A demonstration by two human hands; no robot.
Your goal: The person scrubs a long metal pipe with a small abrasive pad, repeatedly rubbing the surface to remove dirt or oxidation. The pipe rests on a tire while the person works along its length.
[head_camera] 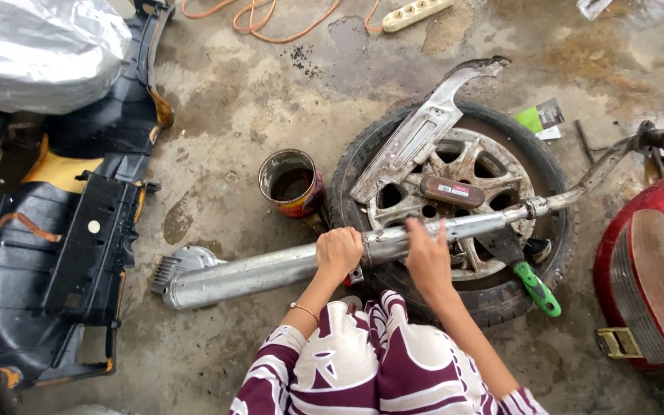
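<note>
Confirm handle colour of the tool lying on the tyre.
Bright green plastic handle, clearest in the head view.

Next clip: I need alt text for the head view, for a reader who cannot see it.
Both hands, left hand and right hand, rest on a long silver exhaust pipe lying across a wheel on a stained concrete floor. A tin can stands beside the wheel.

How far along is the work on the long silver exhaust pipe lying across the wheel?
Done: the long silver exhaust pipe lies across the black-tyred alloy wheel. In hand: the left hand grips it, and the right hand rests on it. Left: the green-handled brush and rusty tin can lie untouched.
</note>
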